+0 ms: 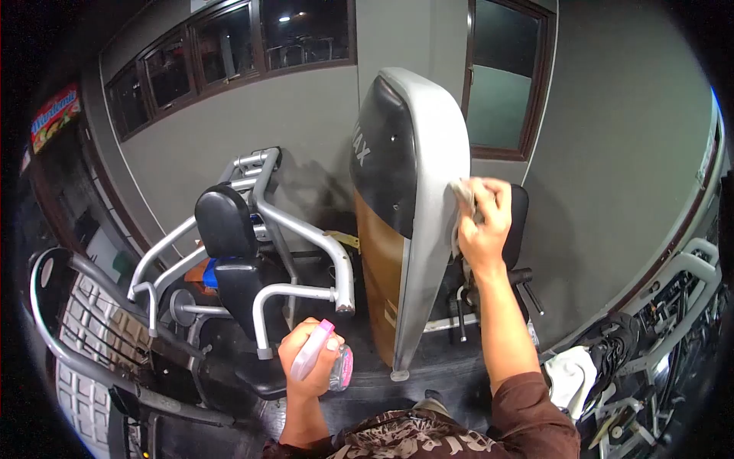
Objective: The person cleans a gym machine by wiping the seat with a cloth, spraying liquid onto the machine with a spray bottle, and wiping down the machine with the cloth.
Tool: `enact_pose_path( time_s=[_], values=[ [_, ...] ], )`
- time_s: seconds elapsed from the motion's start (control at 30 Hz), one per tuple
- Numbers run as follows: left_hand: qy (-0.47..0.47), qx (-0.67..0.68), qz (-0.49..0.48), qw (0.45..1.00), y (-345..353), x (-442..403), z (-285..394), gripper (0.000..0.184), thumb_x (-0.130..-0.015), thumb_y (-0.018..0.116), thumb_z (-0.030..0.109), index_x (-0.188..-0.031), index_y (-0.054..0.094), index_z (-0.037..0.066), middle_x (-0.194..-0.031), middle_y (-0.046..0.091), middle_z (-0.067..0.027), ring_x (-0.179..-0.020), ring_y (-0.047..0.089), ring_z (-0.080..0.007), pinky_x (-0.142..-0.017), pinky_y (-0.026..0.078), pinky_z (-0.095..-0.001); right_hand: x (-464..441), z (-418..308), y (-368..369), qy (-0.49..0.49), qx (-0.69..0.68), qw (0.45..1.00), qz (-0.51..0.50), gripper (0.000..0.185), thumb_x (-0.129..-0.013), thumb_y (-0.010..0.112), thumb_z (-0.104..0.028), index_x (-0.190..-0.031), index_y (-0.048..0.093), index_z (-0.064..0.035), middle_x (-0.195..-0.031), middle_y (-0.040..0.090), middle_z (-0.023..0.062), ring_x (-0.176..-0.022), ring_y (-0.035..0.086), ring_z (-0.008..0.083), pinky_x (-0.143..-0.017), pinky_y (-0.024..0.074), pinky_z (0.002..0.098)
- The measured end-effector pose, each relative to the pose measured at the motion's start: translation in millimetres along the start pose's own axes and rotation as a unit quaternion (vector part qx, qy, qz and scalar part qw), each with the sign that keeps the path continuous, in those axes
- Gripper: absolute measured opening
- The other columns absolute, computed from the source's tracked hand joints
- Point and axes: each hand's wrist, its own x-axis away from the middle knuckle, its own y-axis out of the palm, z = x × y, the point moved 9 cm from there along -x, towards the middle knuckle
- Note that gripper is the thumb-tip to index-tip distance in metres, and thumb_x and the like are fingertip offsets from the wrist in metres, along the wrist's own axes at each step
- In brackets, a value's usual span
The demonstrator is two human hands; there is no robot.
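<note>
Your left hand (307, 352) grips a spray bottle (342, 371) lower-centre, seemingly trigger-ready; your right hand (486, 226) clasps cloth (463, 196) against the weight-machine shroud (440, 138).

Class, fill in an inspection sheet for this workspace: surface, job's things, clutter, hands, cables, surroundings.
Surface: tall machine housing, upright, with a pale edge and darker side.
Job's things: spray bottle with pink parts; rag at the housing's pale edge.
Clutter: white cloth and dark bundle, both at the picture's right.
Hands: left hand grips the bottle; right hand holds the rag.
Cables: nothing seen clearly.
Surroundings: black-padded seat machine, grey wall, windows.
</note>
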Motion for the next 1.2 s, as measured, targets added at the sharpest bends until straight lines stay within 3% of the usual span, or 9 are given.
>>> enact_pose_path(
  time_s=[0.07,0.23,0.3,0.4,0.57,0.7,0.9,1.03,1.2],
  values=[
    [-0.006,0.004,0.004,1.0,3.5,-4.0,1.4,0.014,-0.088,0.069,0.01,-0.088,0.066,-0.003,-0.078,0.066,-0.009,-0.066,0.058,-0.013,-0.062,0.047,-0.0272,-34.1,-5.0,2.8,0.0,0.017,1.0,0.007,0.022,-0.086,0.077,-0.007,-0.107,0.075,-0.007,-0.101,0.063,0.012,-0.095,0.064,0.0316,-0.082,0.0524,0.0407],
    [0.001,0.0,-0.006,1.0,9.3,-7.1,-6.2,0.014,-0.087,0.068,0.01,-0.087,0.066,-0.003,-0.078,0.066,-0.0091,-0.067,0.06,-0.0135,-0.062,0.048,-0.0276,-123.8,2.4,38.6,0.062,0.068,0.99,-0.109,0.025,-0.093,0.072,-0.022,-0.115,0.075,-0.0124,-0.107,0.063,0.012,-0.104,0.065,0.0323,-0.091,0.0522,0.0432],
    [-0.005,0.007,-0.003,1.0,12.1,-6.0,-6.4,0.014,-0.088,0.069,0.01,-0.087,0.066,-0.003,-0.078,0.066,-0.0091,-0.066,0.06,-0.0134,-0.061,0.048,-0.0275,-137.8,3.6,48.3,0.079,0.085,0.986,-0.117,0.028,-0.094,0.069,-0.018,-0.119,0.073,-0.0064,-0.105,0.063,0.0132,-0.097,0.066,0.0319,-0.086,0.0513,0.0365],
    [0.011,-0.002,-0.025,1.0,10.9,-4.0,-9.9,0.016,-0.091,0.067,0.013,-0.092,0.063,-0.003,-0.08,0.067,-0.0107,-0.063,0.061,-0.012,-0.062,0.051,-0.0261,-121.9,-4.3,39.9,0.025,0.066,0.992,-0.103,0.028,-0.09,0.072,-0.011,-0.117,0.074,-0.0072,-0.104,0.061,0.0127,-0.097,0.065,0.0305,-0.085,0.0517,0.0377],
    [0.021,-0.009,-0.02,1.0,-0.2,-3.5,-17.6,0.018,-0.093,0.066,0.014,-0.094,0.061,-0.003,-0.082,0.067,-0.0123,-0.063,0.061,-0.0116,-0.063,0.052,-0.0255,-30.3,-20.6,6.3,-0.085,0.033,0.993,-0.074,0.05,-0.064,0.072,0.006,-0.11,0.076,-0.0133,-0.105,0.06,0.0123,-0.1,0.06,0.0337,-0.088,0.0522,0.0439],
    [0.011,0.021,-0.005,1.0,-2.8,-4.8,-17.7,0.019,-0.094,0.066,0.015,-0.095,0.061,-0.003,-0.084,0.066,-0.0125,-0.064,0.062,-0.0121,-0.063,0.052,-0.026,32.2,-22.7,0.2,-0.069,0.055,0.992,-0.086,0.056,-0.061,0.072,0.006,-0.112,0.076,-0.0152,-0.107,0.059,0.0127,-0.1,0.06,0.0338,-0.087,0.0533,0.0438],
    [0.028,0.022,-0.005,0.999,-5.4,-7.4,-11.4,0.019,-0.093,0.067,0.015,-0.095,0.062,-0.004,-0.081,0.067,-0.0115,-0.064,0.062,-0.0125,-0.063,0.052,-0.0272,-26.9,-26.1,6.3,-0.062,0.07,0.995,-0.016,0.036,-0.078,0.075,0.002,-0.11,0.076,-0.0135,-0.107,0.061,0.0106,-0.095,0.059,0.0317,-0.081,0.0518,0.0411],
    [0.05,0.008,-0.008,0.999,-11.8,-6.0,-13.9,0.019,-0.094,0.066,0.015,-0.096,0.061,-0.004,-0.083,0.066,-0.0127,-0.063,0.061,-0.0127,-0.063,0.053,-0.0275,-98.3,-26.6,26.3,-0.038,0.146,0.987,-0.064,0.022,-0.088,0.075,-0.017,-0.11,0.075,-0.0166,-0.111,0.062,0.0069,-0.099,0.061,0.0325,-0.081,0.0566,0.0459],
    [0.043,0.021,0.031,0.998,-23.0,0.7,-9.1,0.02,-0.094,0.066,0.015,-0.095,0.062,-0.005,-0.081,0.065,-0.0131,-0.062,0.061,-0.0127,-0.062,0.053,-0.0276,-118.9,-18.6,42.6,-0.034,0.143,0.986,-0.077,0.023,-0.088,0.075,-0.015,-0.11,0.074,-0.0187,-0.112,0.061,0.0072,-0.099,0.061,0.0331,-0.081,0.0568,0.046]
  ],
)
